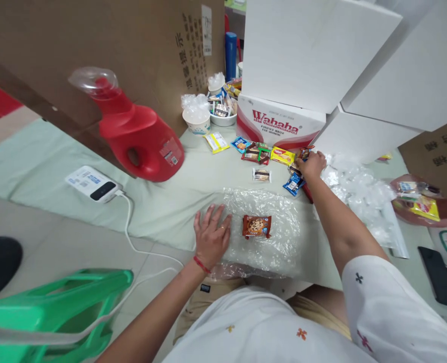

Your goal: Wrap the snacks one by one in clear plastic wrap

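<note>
My left hand (213, 237) lies flat with its fingers spread, pressing the left edge of a clear plastic sheet or bag (280, 247). On the plastic rests a brown cookie packet (257, 226). Farther off to the right, my right hand (313, 164) reaches into a row of snack packets, its fingers closed at a dark red-brown packet (305, 152); the fingertips are partly hidden. Around it are a yellow wafer packet (282, 155), a blue packet (293, 184) and a red-green packet (256, 153). A small white-and-brown packet (262, 175) lies nearer the plastic.
A red jug (142, 136) and a white device (93, 183) with a cable stand left. Behind are a Wahaha carton (280, 122), white boxes (314, 50) and a white bowl (223, 120) of snacks. Crumpled plastic (359, 191), a pink dish (401, 209) and a phone (439, 277) lie right.
</note>
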The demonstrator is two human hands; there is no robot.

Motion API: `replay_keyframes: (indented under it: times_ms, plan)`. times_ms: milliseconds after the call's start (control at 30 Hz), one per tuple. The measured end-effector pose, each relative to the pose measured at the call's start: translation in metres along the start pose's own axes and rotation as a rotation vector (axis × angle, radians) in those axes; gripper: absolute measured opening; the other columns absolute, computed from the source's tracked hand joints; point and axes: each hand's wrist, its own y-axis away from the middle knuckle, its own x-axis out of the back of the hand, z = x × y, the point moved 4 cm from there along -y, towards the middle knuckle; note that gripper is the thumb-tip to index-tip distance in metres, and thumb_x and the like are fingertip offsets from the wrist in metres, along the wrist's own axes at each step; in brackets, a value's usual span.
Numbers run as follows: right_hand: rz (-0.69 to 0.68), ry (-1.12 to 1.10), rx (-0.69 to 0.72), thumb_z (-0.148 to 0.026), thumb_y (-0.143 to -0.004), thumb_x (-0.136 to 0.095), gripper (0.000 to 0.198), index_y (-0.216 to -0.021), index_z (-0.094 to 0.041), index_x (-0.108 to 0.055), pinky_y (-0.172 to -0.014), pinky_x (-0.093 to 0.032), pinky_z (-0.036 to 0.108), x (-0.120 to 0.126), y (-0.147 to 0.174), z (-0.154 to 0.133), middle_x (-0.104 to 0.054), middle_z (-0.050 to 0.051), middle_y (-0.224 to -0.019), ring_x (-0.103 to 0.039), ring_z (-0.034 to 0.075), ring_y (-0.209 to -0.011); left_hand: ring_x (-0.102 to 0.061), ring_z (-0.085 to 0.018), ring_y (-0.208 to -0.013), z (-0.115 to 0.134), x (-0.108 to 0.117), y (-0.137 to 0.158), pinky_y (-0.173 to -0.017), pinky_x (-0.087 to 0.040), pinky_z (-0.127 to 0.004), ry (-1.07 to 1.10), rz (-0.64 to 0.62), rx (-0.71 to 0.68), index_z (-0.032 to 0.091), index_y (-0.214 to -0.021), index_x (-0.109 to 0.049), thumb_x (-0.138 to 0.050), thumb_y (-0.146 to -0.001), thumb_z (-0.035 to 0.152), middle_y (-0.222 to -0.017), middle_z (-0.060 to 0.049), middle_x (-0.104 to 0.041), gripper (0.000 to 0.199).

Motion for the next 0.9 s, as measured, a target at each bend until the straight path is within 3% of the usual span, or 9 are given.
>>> replay_keyframes:
  times_ms: [100, 167, 300, 400, 500, 700, 833, 900]
  plan:
    - [0.146, -0.059, 0.127, -0.037, -0.094, -0.059, 0.052, -0.138, -0.01, -0.057, -0.118, -0.021, 0.05, 0.031, 0.019, 0.003, -0.054, 0.024, -0.146, -0.029, 0.033, -0.146, -0.034, -0.029, -0.156, 0.008, 0.007, 0.004, -0.128, -0.018, -0.065, 0.037, 0.018, -0.065, 0.038, -0.131, -0.069, -0.055, -0.095, 0.019, -0.156, -0.004, -0.056, 0.043]
    - [0.166, -0.158, 0.193, -0.038, -0.095, -0.055, 0.055, -0.143, -0.011, -0.052, -0.115, -0.029, 0.046, 0.055, 0.039, 0.005, -0.055, 0.023, -0.145, -0.037, 0.032, -0.141, -0.034, -0.027, -0.156, 0.018, 0.007, 0.004, -0.128, -0.017, -0.064, 0.065, -0.055, -0.146, 0.039, -0.131, -0.069, -0.054, -0.093, 0.015, -0.157, -0.002, -0.055, 0.047]
    - [-0.131, -0.346, 0.481, -0.036, -0.095, -0.053, 0.046, -0.137, -0.019, -0.057, -0.104, -0.043, 0.043, 0.089, 0.107, -0.01, -0.067, 0.013, -0.127, -0.058, 0.029, -0.117, -0.035, -0.028, -0.156, 0.039, 0.005, 0.0, -0.128, -0.009, -0.069, 0.065, -0.143, -0.227, 0.041, -0.127, -0.07, -0.054, -0.092, 0.014, -0.158, 0.001, -0.053, 0.047]
    - [-0.348, -0.333, 0.774, -0.038, -0.089, -0.061, 0.049, -0.135, -0.02, -0.062, -0.108, -0.041, 0.047, 0.098, 0.171, -0.031, -0.066, 0.012, -0.124, -0.056, 0.031, -0.118, -0.035, -0.028, -0.156, 0.045, 0.011, 0.0, -0.128, -0.01, -0.068, 0.057, -0.101, -0.209, 0.039, -0.129, -0.068, -0.053, -0.094, 0.015, -0.158, -0.001, -0.054, 0.046]
    - [-0.475, -0.292, 0.948, -0.034, -0.087, -0.065, 0.057, -0.141, -0.018, -0.061, -0.108, -0.04, 0.048, 0.093, 0.219, -0.051, -0.064, 0.014, -0.122, -0.052, 0.032, -0.121, -0.038, -0.027, -0.154, 0.043, 0.025, 0.003, -0.128, -0.018, -0.064, 0.075, -0.004, -0.175, 0.033, -0.129, -0.069, -0.052, -0.095, 0.016, -0.152, -0.005, -0.06, 0.041]
    - [-0.557, -0.155, 0.969, -0.029, -0.084, -0.07, 0.06, -0.142, -0.022, -0.062, -0.109, -0.037, 0.052, 0.07, 0.247, -0.065, -0.064, 0.014, -0.122, -0.045, 0.036, -0.13, -0.049, -0.029, -0.146, 0.029, 0.051, 0.034, -0.127, -0.026, -0.06, 0.108, 0.067, -0.214, 0.029, -0.131, -0.065, -0.057, -0.097, 0.032, -0.137, -0.01, -0.068, 0.036]
    - [-0.557, -0.173, 0.958, -0.031, -0.086, -0.073, 0.062, -0.145, -0.022, -0.059, -0.112, -0.036, 0.054, 0.063, 0.244, -0.058, -0.061, 0.014, -0.131, -0.042, 0.037, -0.136, -0.049, -0.032, -0.145, 0.03, 0.05, 0.07, -0.127, -0.022, -0.065, 0.159, 0.053, -0.421, 0.027, -0.143, -0.055, -0.06, -0.094, 0.059, -0.135, -0.014, -0.068, 0.059]
    - [-0.535, -0.206, 0.958, -0.036, -0.085, -0.077, 0.068, -0.148, -0.022, -0.056, -0.114, -0.035, 0.057, 0.067, 0.242, -0.055, -0.058, 0.016, -0.139, -0.038, 0.039, -0.141, -0.044, -0.031, -0.149, 0.031, 0.042, 0.084, -0.128, -0.016, -0.067, 0.148, 0.038, -0.517, 0.031, -0.143, -0.055, -0.064, -0.09, 0.064, -0.139, -0.013, -0.066, 0.063]
